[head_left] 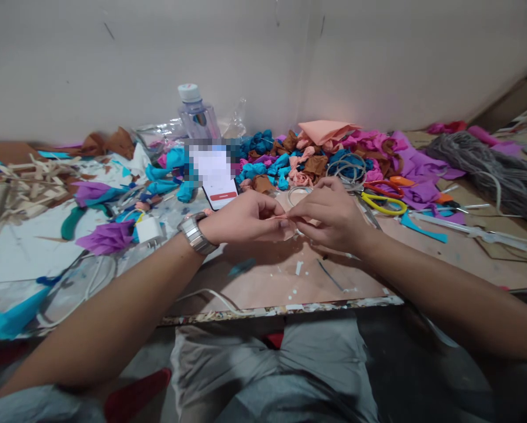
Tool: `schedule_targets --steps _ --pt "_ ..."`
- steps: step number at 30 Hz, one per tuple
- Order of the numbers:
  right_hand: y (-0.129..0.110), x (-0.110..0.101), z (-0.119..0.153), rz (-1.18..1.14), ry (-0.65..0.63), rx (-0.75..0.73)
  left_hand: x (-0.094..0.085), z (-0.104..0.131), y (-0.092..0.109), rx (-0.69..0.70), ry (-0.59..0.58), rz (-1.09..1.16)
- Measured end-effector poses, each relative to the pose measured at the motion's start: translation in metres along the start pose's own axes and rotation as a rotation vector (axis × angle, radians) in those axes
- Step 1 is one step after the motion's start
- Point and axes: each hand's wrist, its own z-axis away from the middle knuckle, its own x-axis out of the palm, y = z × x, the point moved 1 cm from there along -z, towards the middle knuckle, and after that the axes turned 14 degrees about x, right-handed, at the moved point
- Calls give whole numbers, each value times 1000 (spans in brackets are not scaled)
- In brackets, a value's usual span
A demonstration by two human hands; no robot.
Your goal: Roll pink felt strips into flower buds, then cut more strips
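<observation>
My left hand (248, 217), with a metal watch (197, 233) at the wrist, meets my right hand (334, 212) over the front half of the table. Both have their fingers pinched on a small piece of peach crepe paper (284, 218), mostly hidden by the fingertips. Just behind them lies a heap of twisted crepe paper pieces (305, 164) in peach, brown, blue and pink. A coil of pale wire (346, 169) rests on that heap. Beyond my left hand a phone (214, 176) leans with its screen lit.
Scissors with yellow handles (384, 204) lie right of my right hand, near a glue gun stick-like clear strip (475, 231). A bottle (197, 114) stands by the wall. Grey cord (487, 170) is bundled at right. A white charger (149, 229) and wood sticks (25, 188) lie left.
</observation>
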Motion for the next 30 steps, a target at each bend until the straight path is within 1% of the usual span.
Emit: schedule_targets --steps 4,7,10,18,21,25,30 --pt "0 -1 0 -2 13 -20 -1 -1 2 39 29 -13" --pt "-1 -1 0 1 29 -26 -1 -2 4 33 65 -53" --pt "-1 0 -1 11 38 -4 -1 -2 4 9 81 -96" --pt "1 2 0 23 21 42 3 -1 5 29 108 -135" --pt "3 3 1 17 -10 72 5 -1 8 67 137 -225" --pt "4 4 1 -44 -78 134 8 0 10 132 155 -414" --pt "4 5 0 -177 -91 191 13 0 8 218 150 -660"
